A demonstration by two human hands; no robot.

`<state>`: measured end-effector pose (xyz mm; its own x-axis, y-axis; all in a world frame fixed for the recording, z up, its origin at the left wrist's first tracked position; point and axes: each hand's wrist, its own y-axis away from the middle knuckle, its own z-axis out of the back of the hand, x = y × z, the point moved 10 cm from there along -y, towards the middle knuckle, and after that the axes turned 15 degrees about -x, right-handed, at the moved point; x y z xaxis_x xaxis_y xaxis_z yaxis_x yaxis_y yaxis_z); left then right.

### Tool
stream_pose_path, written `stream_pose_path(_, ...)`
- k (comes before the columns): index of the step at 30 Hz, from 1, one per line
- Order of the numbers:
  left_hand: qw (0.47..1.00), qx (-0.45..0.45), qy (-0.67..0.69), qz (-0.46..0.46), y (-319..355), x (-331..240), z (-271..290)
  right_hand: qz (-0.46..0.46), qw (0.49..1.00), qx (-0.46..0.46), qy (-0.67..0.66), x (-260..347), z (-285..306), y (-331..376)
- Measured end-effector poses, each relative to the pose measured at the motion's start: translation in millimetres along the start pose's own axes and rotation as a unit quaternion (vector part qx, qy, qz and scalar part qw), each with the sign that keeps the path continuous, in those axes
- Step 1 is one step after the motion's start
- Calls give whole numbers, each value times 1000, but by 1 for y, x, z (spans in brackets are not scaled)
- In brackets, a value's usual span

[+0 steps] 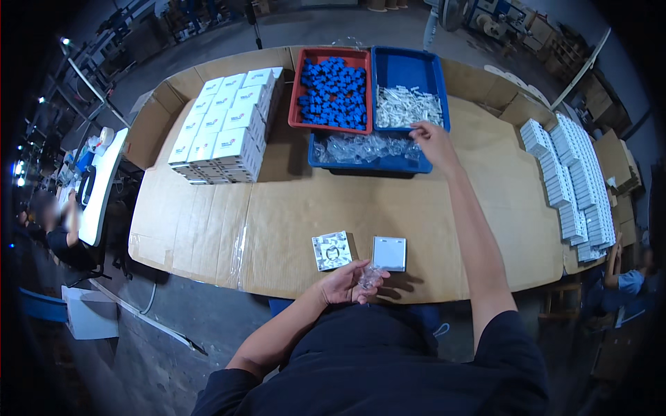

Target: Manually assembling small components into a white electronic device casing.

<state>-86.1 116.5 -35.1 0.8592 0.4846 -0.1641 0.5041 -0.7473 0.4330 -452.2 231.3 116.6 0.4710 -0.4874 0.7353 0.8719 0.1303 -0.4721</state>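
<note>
Far right, a standing fan (453, 15); left, a white table (101, 191), a person (64, 236) in dark clothing beside it; near left, a white box (93, 317).

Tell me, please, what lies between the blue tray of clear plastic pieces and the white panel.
In the head view, only bare brown cardboard lies between the blue tray and the white panel.

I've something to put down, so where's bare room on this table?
Bare cardboard lies left of the printed square, nearer than the stacked white boxes; another patch stretches between the right forearm and white stacks. Crowded: far middle, with the red bin and blue bins.
</note>
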Motion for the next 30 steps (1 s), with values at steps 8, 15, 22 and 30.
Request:
stream_pose_path(8, 996, 8, 60, 71, -6, 6, -1, 14, 960, -110, 256, -34, 10, -124)
stream_pose_path(15, 993, 9, 94, 77, -4, 2, 0, 59, 930, -62, 358, -49, -27, -157)
stream_pose_path(22, 993, 7, 88, 84, -7, 0, 3, 40, 924, -80, 372, -76, -37, -168)
stream_pose_path(30, 991, -5, 93, 91, -5, 0, -4, 110, 904, -88, 403, -53, -40, -158)
